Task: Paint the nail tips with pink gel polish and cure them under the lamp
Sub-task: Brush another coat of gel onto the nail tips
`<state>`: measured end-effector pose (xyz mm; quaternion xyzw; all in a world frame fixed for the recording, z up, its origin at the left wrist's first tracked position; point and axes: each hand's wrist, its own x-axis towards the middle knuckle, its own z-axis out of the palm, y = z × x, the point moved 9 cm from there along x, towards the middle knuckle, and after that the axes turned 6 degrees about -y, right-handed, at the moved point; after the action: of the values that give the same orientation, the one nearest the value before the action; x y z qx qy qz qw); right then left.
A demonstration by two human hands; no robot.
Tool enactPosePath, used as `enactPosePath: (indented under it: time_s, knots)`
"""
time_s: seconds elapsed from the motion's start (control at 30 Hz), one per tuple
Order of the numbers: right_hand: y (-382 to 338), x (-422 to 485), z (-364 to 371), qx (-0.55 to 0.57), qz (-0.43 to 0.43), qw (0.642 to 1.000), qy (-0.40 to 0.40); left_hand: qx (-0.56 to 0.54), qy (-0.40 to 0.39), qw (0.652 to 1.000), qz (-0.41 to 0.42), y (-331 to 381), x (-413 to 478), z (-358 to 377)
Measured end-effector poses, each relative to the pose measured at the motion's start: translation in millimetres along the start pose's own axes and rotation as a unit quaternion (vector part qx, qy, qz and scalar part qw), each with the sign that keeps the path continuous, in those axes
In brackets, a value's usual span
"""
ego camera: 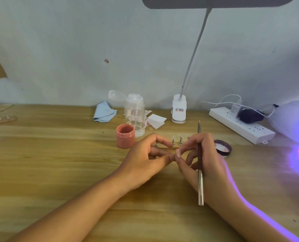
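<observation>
Head | wooden table [58, 163] (light grain) | pale wall [75, 49] behind — curing lamp [291, 119] glowing violet

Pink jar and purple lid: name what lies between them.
Head view: the nail tip stand, and in front the left hand meeting the right hand, which holds the brush.

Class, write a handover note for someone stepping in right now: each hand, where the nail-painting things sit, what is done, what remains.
Left hand pinches what looks like a nail tip.
Right hand grips the brush, bristles pointing away, and also touches that tip.
Pink gel jar stands open, left of the tip stand; a lid lies to the right.
Curing lamp glows at far right.
Done: jar open, lamp on. Paint on the tips: too small to tell.
Left: paint tips, cure them.
</observation>
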<state>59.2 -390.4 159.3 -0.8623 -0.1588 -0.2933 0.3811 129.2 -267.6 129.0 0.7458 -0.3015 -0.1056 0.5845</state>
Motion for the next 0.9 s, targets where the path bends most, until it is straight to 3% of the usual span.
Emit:
enactPosePath:
  time_s: [0.13, 0.2, 0.27, 0.4, 0.53, 0.9]
  knots:
    - [-2.9, 1.7, -3.0, -0.032, -0.023, 0.999, 0.014, 0.121, 0.067, 0.989, 0.053, 12.0, -6.2, -12.6]
    - [1.9, 3.5, -6.5, -0.022, -0.007, 0.999, 0.028, 0.17, 0.149, 0.973, 0.047, 11.1, -9.9, -30.5]
    - [6.0, 4.9, -9.9, -0.014, 0.004, 0.999, 0.038, 0.248, 0.182, 0.951, 0.02, 8.3, -10.8, -38.6]
    - [5.4, 5.5, -10.0, -0.01, 0.016, 0.999, 0.035, 0.343, 0.108, 0.932, -0.043, -7.3, -2.8, -27.3]
    - [3.6, 4.7, -5.2, -0.016, 0.022, 0.999, 0.019, 0.331, 0.118, 0.934, -0.058, -11.2, 1.9, -30.5]
    - [-12.1, 3.5, 2.7, -0.123, -0.046, 0.991, -0.02, 0.276, 0.034, 0.96, 0.018, -7.0, -1.3, -17.1]
